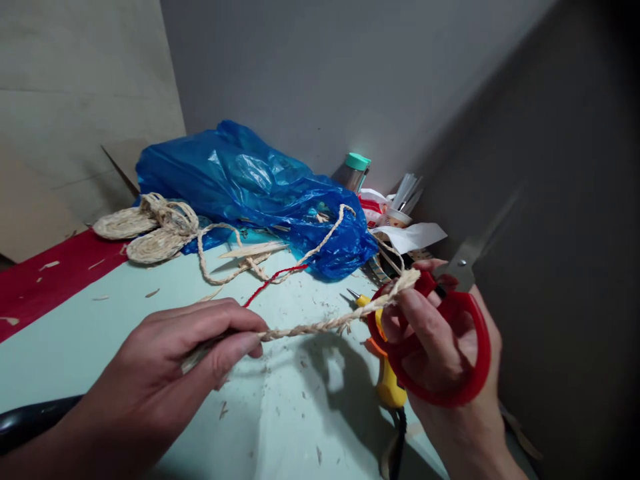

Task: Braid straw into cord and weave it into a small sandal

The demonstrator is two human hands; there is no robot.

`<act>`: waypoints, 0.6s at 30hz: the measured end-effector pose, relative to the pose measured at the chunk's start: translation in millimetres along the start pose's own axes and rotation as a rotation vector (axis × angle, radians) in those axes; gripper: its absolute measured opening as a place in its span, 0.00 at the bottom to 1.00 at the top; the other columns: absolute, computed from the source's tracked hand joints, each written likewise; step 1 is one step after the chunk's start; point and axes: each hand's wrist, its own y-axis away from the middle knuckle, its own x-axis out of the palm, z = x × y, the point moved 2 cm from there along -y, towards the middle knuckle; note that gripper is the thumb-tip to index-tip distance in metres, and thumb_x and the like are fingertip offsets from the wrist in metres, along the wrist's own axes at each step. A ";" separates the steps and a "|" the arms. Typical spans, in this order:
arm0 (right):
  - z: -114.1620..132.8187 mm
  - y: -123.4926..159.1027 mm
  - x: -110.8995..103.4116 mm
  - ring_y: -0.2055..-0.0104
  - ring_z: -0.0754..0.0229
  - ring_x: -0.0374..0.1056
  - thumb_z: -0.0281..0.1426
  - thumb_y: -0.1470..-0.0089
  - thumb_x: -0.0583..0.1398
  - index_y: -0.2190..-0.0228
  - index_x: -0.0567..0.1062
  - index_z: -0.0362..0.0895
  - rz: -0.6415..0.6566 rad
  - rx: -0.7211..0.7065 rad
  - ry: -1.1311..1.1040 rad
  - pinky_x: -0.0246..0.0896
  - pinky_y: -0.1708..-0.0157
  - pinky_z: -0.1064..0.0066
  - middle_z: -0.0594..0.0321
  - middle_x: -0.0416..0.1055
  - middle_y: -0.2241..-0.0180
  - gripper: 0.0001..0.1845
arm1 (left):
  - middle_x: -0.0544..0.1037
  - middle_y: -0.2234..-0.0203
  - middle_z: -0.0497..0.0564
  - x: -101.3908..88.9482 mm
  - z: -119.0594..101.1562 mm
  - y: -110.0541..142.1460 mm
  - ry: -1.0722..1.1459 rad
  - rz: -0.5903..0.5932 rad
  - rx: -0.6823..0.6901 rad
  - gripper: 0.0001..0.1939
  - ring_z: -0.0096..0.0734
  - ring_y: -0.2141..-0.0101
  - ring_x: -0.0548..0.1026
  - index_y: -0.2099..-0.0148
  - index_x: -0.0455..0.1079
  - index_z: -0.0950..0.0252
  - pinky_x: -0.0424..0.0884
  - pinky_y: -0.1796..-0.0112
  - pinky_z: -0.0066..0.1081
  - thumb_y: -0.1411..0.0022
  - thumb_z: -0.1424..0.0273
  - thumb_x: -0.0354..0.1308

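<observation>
Cord [320, 327] of braided straw stretches above the pale green table [95, 340] between 2 hands. The left hand [180, 367] pinches it between thumb and fingers; the right hand [445, 340] grips the frayed end, red-handled scissors [465, 257] hooked on that same hand. Beyond, 2 straw slippers [160, 245] lie beside a blue plastic bag [225, 173].

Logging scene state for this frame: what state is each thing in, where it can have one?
left hand: closed on the braided cord
right hand: pinching the braided cord near its end, scissors also in it
braided cord: nearly straight between both hands, right end flared
scissors: blades angled away from the braided cord; open or shut unclear
blue bag: crumpled
bottle: lid on
red yarn: loose
</observation>
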 end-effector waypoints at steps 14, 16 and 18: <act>2.7 22.7 13.4 0.67 0.55 0.68 0.27 0.50 0.59 0.49 0.69 0.38 0.447 -0.768 0.816 0.70 0.68 0.63 0.55 0.72 0.67 0.24 | 0.72 0.83 0.46 -7.4 4.4 -8.3 0.511 0.119 -0.464 0.15 0.20 0.85 0.59 0.57 0.82 0.57 0.57 0.85 0.20 0.49 0.63 0.68; 2.7 22.5 15.3 0.66 0.53 0.67 0.29 0.49 0.58 0.49 0.68 0.35 0.460 -0.843 0.884 0.69 0.68 0.61 0.52 0.72 0.67 0.25 | 0.73 0.83 0.46 -8.3 3.3 -8.2 0.500 0.086 -0.457 0.14 0.20 0.84 0.60 0.58 0.82 0.57 0.56 0.84 0.19 0.49 0.63 0.68; 2.2 20.9 15.9 0.66 0.52 0.66 0.30 0.48 0.58 0.50 0.69 0.33 0.438 -0.869 0.937 0.67 0.70 0.62 0.51 0.72 0.67 0.24 | 0.73 0.83 0.46 -9.0 0.9 -7.4 0.488 0.051 -0.454 0.15 0.21 0.82 0.62 0.57 0.82 0.57 0.56 0.84 0.18 0.49 0.63 0.68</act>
